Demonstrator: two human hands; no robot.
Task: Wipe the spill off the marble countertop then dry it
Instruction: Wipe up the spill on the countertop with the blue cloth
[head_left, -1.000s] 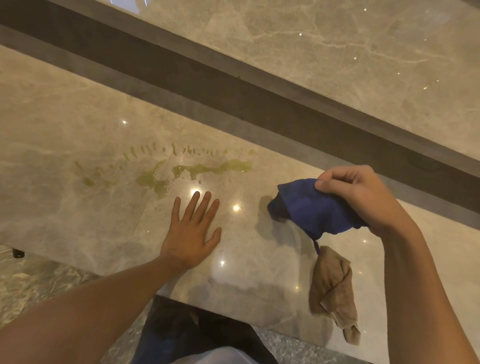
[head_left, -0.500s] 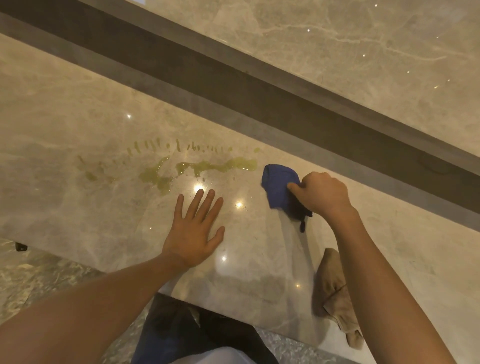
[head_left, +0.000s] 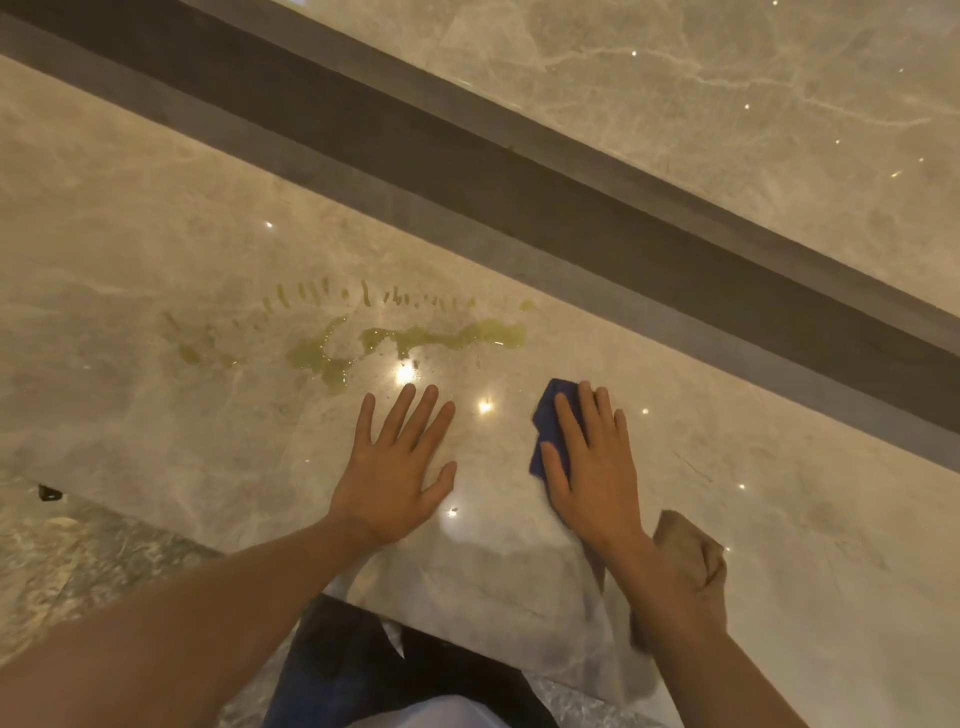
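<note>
While the left hand (head_left: 392, 470) lies flat on the marble countertop (head_left: 156, 249) with its palm down and fingers spread, holding nothing, the right hand (head_left: 592, 462) presses flat, fingers extended and slightly apart, on a blue cloth (head_left: 550, 421). The blue cloth is pinned between the right palm and the stone; only its left edge and upper corner show from under the fingers. The two hands are side by side and apart, with a strip of bare polished stone and bright light reflections between them. The spill (head_left: 415, 338), a yellow-green liquid, lies on the countertop just beyond the left hand's fingertips and up and to the left of the blue cloth; neither hand nor cloth touches it. It consists of one elongated pool, a smaller pool at its left end, and a row of short thin streaks above them, with fainter smears further left. A tan cloth (head_left: 685, 551) lies crumpled on the countertop beside the right wrist, partly hidden by the right forearm. A dark recessed band (head_left: 519, 171) runs diagonally behind the countertop. No brand, label or writing is legible on any surface.
</note>
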